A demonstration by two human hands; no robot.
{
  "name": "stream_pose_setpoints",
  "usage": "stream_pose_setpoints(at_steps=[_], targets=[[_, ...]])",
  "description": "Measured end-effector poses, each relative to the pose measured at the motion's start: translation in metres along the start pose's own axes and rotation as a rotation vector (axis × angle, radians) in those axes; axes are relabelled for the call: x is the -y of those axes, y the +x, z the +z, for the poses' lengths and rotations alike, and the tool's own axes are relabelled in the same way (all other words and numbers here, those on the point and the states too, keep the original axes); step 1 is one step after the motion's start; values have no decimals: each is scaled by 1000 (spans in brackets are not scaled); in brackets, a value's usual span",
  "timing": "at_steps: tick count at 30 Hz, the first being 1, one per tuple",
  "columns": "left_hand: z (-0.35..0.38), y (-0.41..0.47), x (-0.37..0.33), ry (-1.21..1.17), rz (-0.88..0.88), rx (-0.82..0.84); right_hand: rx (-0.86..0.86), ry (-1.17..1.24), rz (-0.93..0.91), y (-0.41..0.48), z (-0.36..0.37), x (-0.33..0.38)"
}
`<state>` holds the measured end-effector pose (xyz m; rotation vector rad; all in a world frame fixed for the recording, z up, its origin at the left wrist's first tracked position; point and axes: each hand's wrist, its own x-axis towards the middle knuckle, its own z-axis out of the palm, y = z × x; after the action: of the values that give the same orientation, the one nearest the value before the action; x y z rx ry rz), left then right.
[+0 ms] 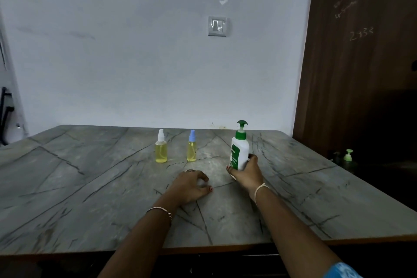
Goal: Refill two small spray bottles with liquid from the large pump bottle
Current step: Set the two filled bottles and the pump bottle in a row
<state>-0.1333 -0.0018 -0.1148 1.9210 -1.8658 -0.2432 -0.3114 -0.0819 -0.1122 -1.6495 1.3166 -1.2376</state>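
My right hand [244, 172] curls round lower body of pump bottle [239, 149], upright on desk [90, 176]. My left hand [191, 184] rests on desk, fingers loosely curled, holding nothing. Left of pump: white-capped spray bottle [161, 149], blue-capped spray bottle [191, 149], both capped, yellow liquid inside. Judged step: securing pump bottle. Next calls for uncapping one spray bottle.

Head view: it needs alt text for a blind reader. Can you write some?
A person's right hand grips the upright white pump bottle on a grey veined table; the left hand rests beside it, holding nothing. Beyond the left hand stand a white-topped spray bottle and a blue-topped spray bottle, both with yellow liquid.
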Motion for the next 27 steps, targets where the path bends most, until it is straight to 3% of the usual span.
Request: stream_pose_setpoints(at_steps=[6,14,19,27], targets=[[2,8,1,-9,2,10,-48,26,-28,9,5,-3],[3,13,0,-21,14,-27,43,92,-50,22,-3,-13],[4,12,-4,-24,9,-73,209,207,-23,24,-15,-6],[4,23,-16,-211,39,-182,376,156,63,39,-18,-10]])
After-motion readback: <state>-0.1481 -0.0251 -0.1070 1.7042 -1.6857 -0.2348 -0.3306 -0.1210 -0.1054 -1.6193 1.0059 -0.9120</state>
